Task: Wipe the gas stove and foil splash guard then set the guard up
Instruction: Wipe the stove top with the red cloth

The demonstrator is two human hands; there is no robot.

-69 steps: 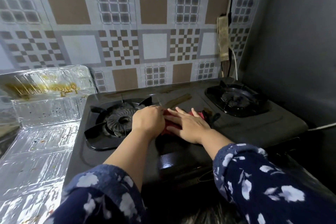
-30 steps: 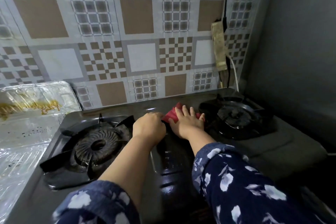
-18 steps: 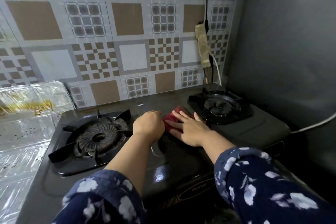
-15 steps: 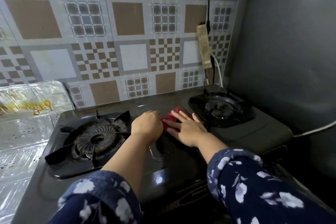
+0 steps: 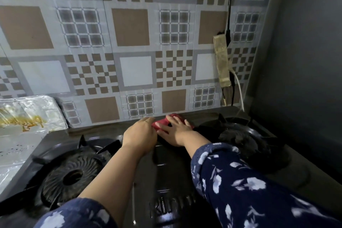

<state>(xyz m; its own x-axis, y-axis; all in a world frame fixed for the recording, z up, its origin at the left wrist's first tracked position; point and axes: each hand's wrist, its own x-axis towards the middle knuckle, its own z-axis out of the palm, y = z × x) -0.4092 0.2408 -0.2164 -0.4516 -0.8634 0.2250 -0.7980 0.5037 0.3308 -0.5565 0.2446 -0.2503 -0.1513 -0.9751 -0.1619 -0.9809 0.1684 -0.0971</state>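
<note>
While I watch, well left of my hands the stained foil splash guard (image 5: 27, 116) lies unwiped beside the gas stove (image 5: 166, 168). My left hand (image 5: 140, 135) is curled; whether it pinches anything I cannot tell. My right hand (image 5: 175, 131), flat and spread, has pushed the red cloth (image 5: 163, 121) from mid-stove to the back edge, so wiping continues. Fingers cover most of the cloth.

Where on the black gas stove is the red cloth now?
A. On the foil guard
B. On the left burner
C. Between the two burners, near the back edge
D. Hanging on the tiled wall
C: the red cloth lies under the right hand, between both burners at the black gas stove's back edge.
</note>
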